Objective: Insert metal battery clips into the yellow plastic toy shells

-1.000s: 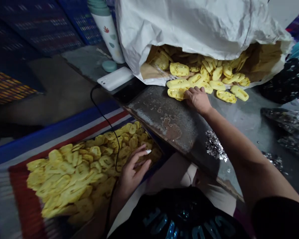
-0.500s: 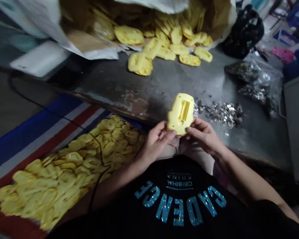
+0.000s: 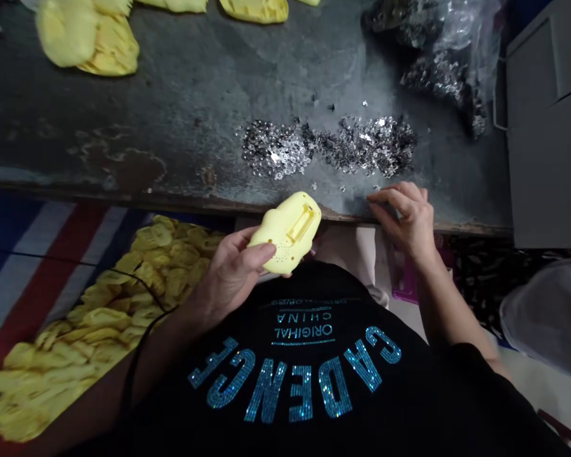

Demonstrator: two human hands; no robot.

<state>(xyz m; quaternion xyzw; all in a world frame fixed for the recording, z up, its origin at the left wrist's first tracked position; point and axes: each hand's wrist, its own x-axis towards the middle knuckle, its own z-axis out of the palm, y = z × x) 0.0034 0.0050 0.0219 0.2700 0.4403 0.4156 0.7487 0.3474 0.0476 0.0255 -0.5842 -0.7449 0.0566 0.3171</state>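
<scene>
Yellow shell (image 3: 291,231), gripped by the left hand (image 3: 233,270) at the table's (image 3: 195,114) front edge, points its long axis forward-right (slot (image 3: 301,223) upward); the right hand's (image 3: 412,219) fingertips bunch, contents unclear.

Your dark, scuffed worktop (image 3: 195,95) shows a brown patch (image 3: 136,171) near its front edge. On it you have small metal pieces (image 3: 276,152), heaped and scattered, yellow shells (image 3: 114,44) toward the far left, and a clear bag (image 3: 473,32) at far right.

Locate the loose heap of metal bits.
In the head view, the metal bits lie on the table above centre, just beyond the yellow shell in the left hand and left of the plastic bag.
</scene>
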